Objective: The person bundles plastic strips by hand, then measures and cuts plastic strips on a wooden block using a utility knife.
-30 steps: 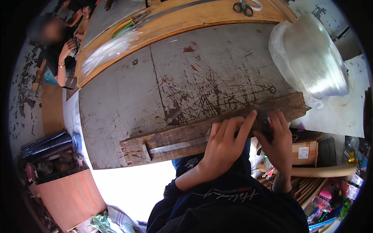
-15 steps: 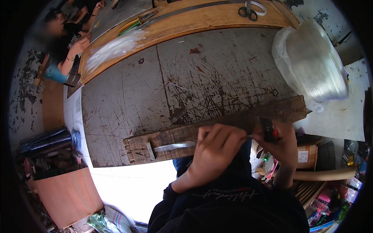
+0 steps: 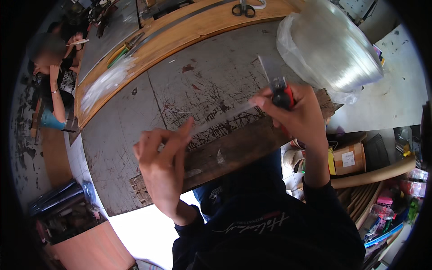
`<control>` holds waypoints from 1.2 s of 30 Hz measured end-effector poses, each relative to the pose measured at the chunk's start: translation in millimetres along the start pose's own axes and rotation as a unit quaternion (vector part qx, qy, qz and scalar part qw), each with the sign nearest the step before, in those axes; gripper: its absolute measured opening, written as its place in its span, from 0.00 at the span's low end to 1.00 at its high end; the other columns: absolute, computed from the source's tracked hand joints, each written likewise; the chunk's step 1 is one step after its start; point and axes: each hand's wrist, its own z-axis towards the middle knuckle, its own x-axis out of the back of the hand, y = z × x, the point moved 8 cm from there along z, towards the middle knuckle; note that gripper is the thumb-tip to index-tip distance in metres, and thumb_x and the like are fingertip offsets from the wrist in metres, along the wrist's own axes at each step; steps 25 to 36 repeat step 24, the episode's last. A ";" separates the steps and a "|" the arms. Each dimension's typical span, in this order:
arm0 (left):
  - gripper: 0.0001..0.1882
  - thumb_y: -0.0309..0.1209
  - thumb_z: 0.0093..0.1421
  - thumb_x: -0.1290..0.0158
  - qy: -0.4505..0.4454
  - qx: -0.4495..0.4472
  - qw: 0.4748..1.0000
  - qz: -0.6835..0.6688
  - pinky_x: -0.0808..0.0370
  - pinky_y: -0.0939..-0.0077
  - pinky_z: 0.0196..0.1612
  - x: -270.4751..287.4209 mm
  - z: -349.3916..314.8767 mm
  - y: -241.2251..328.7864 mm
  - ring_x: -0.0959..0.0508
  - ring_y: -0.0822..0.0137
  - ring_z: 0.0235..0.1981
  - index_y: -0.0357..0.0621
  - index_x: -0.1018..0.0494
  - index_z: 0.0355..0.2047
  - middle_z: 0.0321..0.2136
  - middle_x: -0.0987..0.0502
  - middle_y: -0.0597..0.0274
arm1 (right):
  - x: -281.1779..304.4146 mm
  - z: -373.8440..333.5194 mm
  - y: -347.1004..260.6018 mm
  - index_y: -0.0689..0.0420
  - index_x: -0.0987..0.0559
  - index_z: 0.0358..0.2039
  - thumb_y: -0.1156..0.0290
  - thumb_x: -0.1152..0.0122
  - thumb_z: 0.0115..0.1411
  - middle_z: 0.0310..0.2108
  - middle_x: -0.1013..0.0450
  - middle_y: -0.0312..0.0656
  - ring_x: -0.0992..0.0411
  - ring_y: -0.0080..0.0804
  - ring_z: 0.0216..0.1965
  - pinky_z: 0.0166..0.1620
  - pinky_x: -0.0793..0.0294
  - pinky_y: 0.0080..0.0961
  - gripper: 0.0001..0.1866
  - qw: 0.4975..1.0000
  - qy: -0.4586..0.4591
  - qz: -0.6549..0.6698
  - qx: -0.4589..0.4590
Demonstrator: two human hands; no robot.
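My right hand (image 3: 299, 112) grips a cutter knife (image 3: 281, 92) with a red and black handle, its broad blade pointing up and away. Between the same hand's thumb and finger is one end of a clear plastic strip (image 3: 225, 116), which stretches left above the table. Near the strip's other end is my left hand (image 3: 162, 164), index finger stretched out and fingers apart; whether it touches the strip is blurred. Below both hands a worn wooden plank (image 3: 238, 150) lies along the table's near edge, and another short clear piece (image 3: 193, 173) shows on it beside my left hand.
The scratched grey table (image 3: 121, 148) has a wooden ledge (image 3: 193, 38) at its back, holding a pile of clear strips (image 3: 105, 83), pliers (image 3: 134, 41) and scissors (image 3: 243, 10). A large roll of clear plastic (image 3: 330, 47) stands at right. Another person (image 3: 56, 90) sits at far left.
Both hands have come apart and risen off the plank. The left moved left; the right moved up and away with the knife, and a clear strip now extends from it.
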 end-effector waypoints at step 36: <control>0.31 0.45 0.45 0.46 -0.205 0.001 0.969 0.136 0.55 0.43 0.56 -40.5 -39.1 26.2 0.42 0.60 0.56 0.53 0.36 0.51 0.52 0.39 0.63 | 294.2 -58.7 339.1 0.66 0.34 0.47 0.71 0.43 0.51 0.25 0.32 0.37 0.37 0.19 0.22 0.25 0.38 0.17 0.23 0.913 0.355 0.175 -0.103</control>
